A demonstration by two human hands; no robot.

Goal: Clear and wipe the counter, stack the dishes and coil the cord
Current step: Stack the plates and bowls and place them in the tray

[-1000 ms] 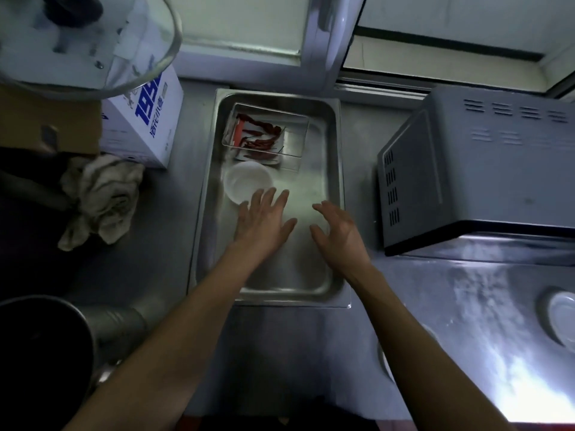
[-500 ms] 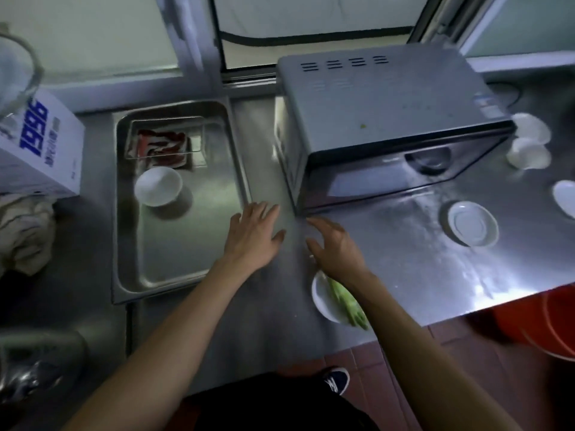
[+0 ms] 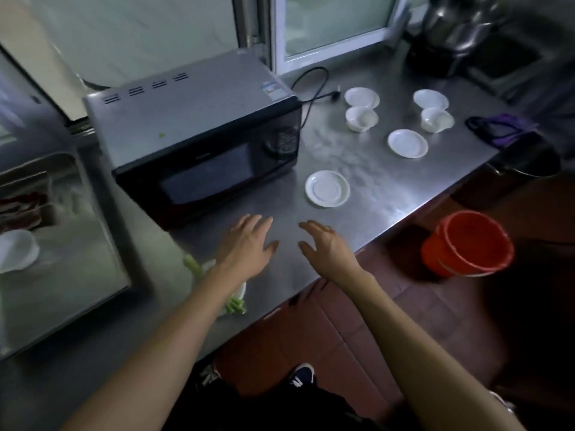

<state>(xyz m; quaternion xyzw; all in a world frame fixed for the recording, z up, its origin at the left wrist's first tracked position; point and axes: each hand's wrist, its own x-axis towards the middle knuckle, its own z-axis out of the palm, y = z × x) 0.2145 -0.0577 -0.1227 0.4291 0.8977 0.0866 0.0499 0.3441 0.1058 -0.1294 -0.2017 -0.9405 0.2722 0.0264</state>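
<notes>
My left hand (image 3: 247, 245) and my right hand (image 3: 326, 247) hover empty, fingers spread, over the steel counter (image 3: 373, 188) in front of the microwave (image 3: 199, 132). Several white dishes lie to the right: a saucer (image 3: 327, 188), a plate (image 3: 407, 143), a bowl (image 3: 362, 118) before a plate (image 3: 362, 97), and another bowl (image 3: 437, 119) before a plate (image 3: 431, 99). The microwave's black cord (image 3: 311, 85) lies loose behind them. Under my left forearm sits a dish with green vegetable stalks (image 3: 236, 303).
A steel tray (image 3: 77, 275) at the left holds a white bowl (image 3: 15, 250) and a container of red chillies (image 3: 21, 206). A purple-black cloth (image 3: 497, 129) lies at the counter's right end. A red bucket (image 3: 466, 244) stands on the floor below.
My view swung right from the tray to the microwave and dishes. Both hands moved right with it, from over the tray to the counter in front of the microwave.
</notes>
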